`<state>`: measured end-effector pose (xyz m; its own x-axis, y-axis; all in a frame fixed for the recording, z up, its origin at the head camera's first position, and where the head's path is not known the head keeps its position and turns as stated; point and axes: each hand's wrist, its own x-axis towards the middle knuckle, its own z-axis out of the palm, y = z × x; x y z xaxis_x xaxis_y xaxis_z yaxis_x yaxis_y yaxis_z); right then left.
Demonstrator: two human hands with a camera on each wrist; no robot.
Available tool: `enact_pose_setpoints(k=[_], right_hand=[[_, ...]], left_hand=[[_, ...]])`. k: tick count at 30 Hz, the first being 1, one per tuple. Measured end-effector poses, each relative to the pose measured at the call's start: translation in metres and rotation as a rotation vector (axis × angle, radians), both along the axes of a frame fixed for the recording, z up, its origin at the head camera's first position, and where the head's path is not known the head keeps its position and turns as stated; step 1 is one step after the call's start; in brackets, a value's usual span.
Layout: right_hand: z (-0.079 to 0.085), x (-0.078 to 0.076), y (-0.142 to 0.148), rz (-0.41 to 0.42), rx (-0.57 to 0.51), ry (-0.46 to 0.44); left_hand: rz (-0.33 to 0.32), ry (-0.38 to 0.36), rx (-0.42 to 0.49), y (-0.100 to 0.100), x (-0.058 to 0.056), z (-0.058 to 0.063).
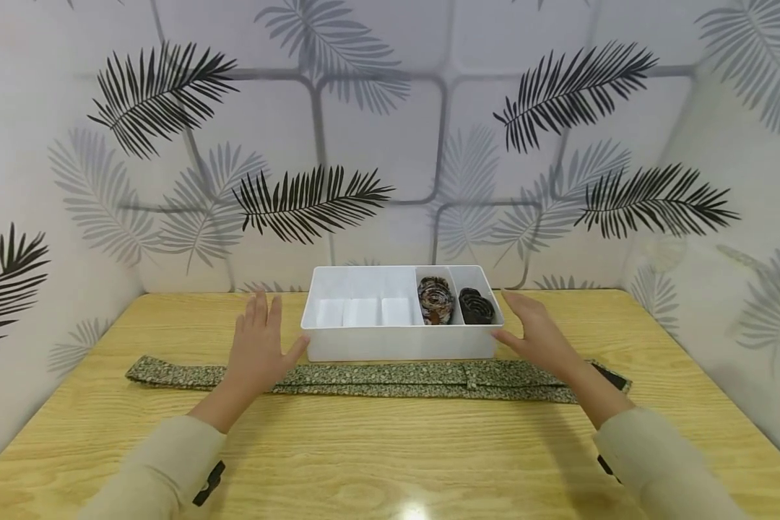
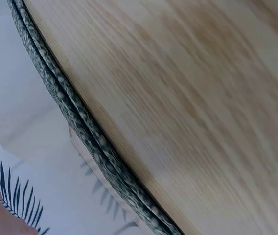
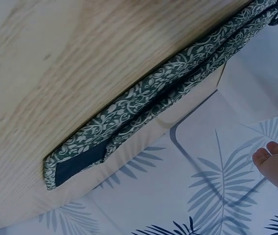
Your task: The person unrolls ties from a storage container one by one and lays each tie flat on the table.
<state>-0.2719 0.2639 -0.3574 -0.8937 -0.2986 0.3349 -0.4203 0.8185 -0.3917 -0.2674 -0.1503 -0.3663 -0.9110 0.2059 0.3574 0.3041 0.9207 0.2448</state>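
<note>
A green patterned necktie (image 1: 390, 379), folded back on itself, lies stretched sideways across the table. Behind it stands a white divided box (image 1: 399, 343). Two compartments at its right end hold a brown patterned rolled tie (image 1: 437, 300) and a dark rolled tie (image 1: 476, 307). My left hand (image 1: 258, 350), fingers spread, is over the necktie with its thumb by the box's left front corner. At the opposite end, my right hand (image 1: 538, 336) has its thumb and fingers apart beside the box. The right wrist view shows the necktie's dark-lined end (image 3: 80, 162).
The wooden table (image 1: 390, 448) reaches back to a wall (image 1: 377, 144) with a leaf pattern. Walls also rise along both sides. The left compartments of the box hold nothing visible.
</note>
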Motion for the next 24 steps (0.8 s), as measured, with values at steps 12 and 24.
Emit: enact_pose_setpoints(k=[12,24], right_hand=[[0.003,-0.015,-0.029,-0.022,0.012,0.0],[0.004,-0.035,-0.052,0.008,0.003,-0.046]], left_hand=[[-0.092,-0.034,-0.026,0.042,-0.006,-0.006],[-0.162,-0.129,-0.107,0.091,-0.007,-0.001]])
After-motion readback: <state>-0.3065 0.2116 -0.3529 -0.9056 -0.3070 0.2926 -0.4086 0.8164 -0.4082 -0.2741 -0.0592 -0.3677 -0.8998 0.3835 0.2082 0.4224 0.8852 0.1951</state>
